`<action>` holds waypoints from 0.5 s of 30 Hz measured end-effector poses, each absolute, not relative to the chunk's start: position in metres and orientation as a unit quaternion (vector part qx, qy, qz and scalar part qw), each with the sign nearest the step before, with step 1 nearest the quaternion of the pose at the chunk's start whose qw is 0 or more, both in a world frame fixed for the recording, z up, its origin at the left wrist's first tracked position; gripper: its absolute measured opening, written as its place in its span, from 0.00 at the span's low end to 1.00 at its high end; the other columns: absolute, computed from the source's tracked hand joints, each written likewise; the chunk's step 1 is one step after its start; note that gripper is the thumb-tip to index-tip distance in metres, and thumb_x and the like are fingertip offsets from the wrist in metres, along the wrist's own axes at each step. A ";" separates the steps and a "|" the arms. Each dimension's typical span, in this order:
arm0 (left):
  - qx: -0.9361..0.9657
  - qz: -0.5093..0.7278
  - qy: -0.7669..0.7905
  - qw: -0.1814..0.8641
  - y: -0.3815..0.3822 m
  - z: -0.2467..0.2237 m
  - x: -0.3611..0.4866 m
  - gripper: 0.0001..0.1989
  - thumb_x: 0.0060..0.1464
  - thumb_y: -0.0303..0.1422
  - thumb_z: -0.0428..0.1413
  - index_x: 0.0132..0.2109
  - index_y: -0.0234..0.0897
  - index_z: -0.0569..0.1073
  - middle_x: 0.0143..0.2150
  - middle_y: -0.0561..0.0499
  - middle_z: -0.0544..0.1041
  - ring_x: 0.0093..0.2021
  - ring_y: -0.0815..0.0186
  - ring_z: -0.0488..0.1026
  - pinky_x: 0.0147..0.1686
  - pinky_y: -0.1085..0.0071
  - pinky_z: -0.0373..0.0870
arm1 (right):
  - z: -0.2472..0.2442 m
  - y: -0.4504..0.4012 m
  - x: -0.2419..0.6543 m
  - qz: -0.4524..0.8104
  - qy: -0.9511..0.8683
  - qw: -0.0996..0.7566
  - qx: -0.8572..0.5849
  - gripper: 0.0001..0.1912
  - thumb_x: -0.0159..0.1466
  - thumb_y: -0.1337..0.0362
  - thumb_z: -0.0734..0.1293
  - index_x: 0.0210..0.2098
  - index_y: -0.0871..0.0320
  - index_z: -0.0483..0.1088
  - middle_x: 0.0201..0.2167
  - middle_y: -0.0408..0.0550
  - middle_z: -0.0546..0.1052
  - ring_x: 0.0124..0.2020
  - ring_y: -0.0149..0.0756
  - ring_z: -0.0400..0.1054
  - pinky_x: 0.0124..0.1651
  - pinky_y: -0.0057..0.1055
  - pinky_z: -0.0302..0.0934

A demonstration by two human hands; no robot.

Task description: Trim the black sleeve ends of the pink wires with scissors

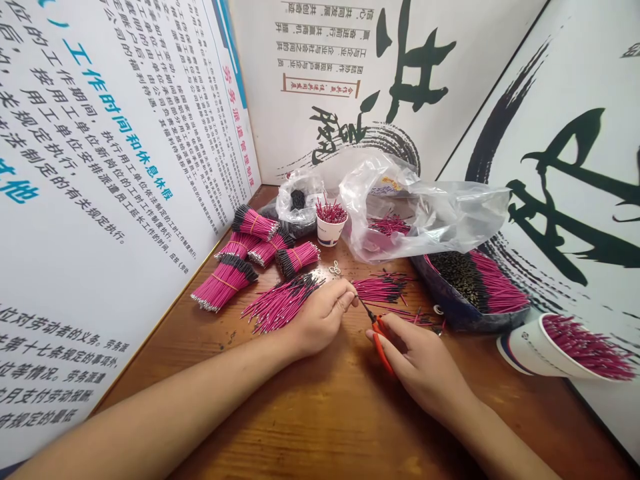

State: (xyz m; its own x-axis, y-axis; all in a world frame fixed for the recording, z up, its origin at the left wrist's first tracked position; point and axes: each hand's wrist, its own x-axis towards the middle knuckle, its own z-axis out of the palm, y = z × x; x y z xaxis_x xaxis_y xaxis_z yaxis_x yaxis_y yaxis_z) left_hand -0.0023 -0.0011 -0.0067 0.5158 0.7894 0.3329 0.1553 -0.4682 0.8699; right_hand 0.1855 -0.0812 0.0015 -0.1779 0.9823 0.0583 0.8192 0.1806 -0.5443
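Observation:
My left hand (327,317) is closed in a pinch over the middle of the table. What its fingertips hold is too small to make out. My right hand (420,353) grips pliers with orange handles (383,345), whose thin dark jaws reach to the left fingertips. Beside the left hand lies a loose fan of pink wires with black ends (280,307). Just beyond both hands is a second loose pile of pink wires (383,288). A small whitish looped piece (335,268) rests behind the left hand.
Banded wire bundles (225,283) are stacked at left. Behind stand a paper cup of wires (330,230), a clear plastic bag (440,223) and a smaller bag (300,200). At right are a dark bag of wires (475,320) and a tilted cup (530,347). Printed panels enclose the wooden table (300,427).

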 end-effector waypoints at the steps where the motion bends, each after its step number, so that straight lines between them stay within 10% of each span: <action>1: 0.766 0.383 0.309 0.413 -0.001 -0.007 -0.002 0.14 0.67 0.34 0.43 0.34 0.36 0.66 0.31 0.51 0.68 0.35 0.66 0.65 0.40 0.69 0.62 | 0.002 -0.081 0.186 0.197 -0.742 0.202 -0.609 0.16 0.70 0.53 0.57 0.30 0.54 0.61 0.25 0.42 0.71 0.27 0.35 0.64 0.32 0.28 0.53; 15: 0.762 0.388 0.302 0.423 0.000 -0.007 -0.002 0.13 0.66 0.33 0.43 0.34 0.36 0.66 0.32 0.52 0.68 0.35 0.66 0.64 0.40 0.70 0.61 | 0.000 -0.081 0.186 0.202 -0.738 0.206 -0.610 0.15 0.70 0.53 0.58 0.32 0.54 0.64 0.25 0.41 0.71 0.27 0.34 0.64 0.32 0.29 0.52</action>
State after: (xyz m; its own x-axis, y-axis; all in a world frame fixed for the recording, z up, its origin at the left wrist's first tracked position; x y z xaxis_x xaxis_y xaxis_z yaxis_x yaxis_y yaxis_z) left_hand -0.0021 0.0001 -0.0072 0.5168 0.7879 0.3349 0.1328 -0.4602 0.8778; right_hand 0.1865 -0.0806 0.0000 -0.1703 0.9837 0.0573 0.8174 0.1735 -0.5493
